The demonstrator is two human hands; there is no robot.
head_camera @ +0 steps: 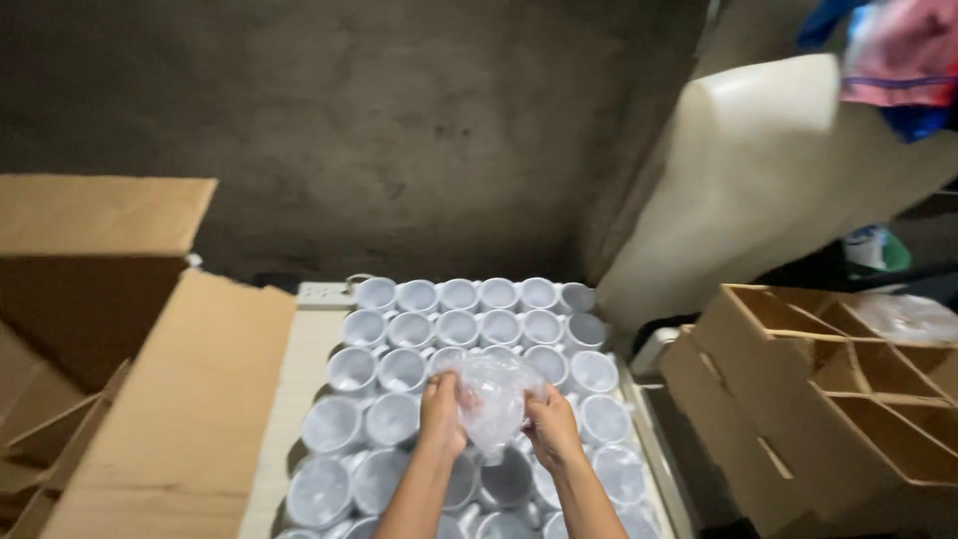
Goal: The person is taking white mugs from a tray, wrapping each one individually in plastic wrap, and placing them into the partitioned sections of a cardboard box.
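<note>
Both my hands meet over a tray-like surface packed with white mugs [459, 327] standing upright in rows. My left hand [441, 411] and my right hand [552, 427] hold between them a mug wrapped in a clear plastic bag [494, 392]. The bag is crinkled and bulges upward between the fingers. The mugs beneath my forearms are partly hidden.
An open cardboard box [150, 399] with raised flaps stands at the left. Cardboard divider grids [848, 389] lie at the right. A pale cushion-like slab [738, 180] leans against the dark wall, with coloured cloth [898, 60] hanging at the top right.
</note>
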